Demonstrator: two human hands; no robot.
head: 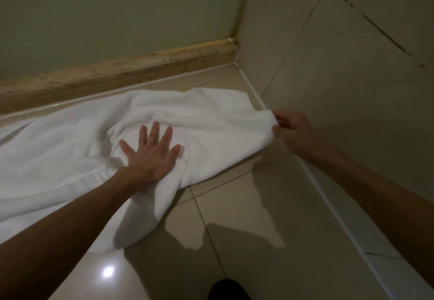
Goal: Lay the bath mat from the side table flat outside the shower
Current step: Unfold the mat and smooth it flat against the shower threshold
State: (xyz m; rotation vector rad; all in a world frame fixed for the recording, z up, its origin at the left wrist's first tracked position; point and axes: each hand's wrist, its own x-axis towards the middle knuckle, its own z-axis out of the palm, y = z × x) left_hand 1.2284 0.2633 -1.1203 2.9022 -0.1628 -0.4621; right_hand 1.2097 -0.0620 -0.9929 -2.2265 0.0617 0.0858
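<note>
Fingers of the left hand (150, 156) press spread on the white bath mat (70, 149); the right hand (290, 127) pinches its corner at right, over glossy beige floor tiles (234, 205) beside a wooden skirting board (117, 74).

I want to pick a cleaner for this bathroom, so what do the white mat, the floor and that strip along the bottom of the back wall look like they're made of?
Bath mat: soft white terry-like cloth, probably cotton; it creases under the left hand.
Floor: glossy glazed tile, likely ceramic or porcelain; grout lines and a lamp glare show.
Skirting strip: looks like bare, worn wood, brown with pale scuffed patches; could be a laminate.
</note>
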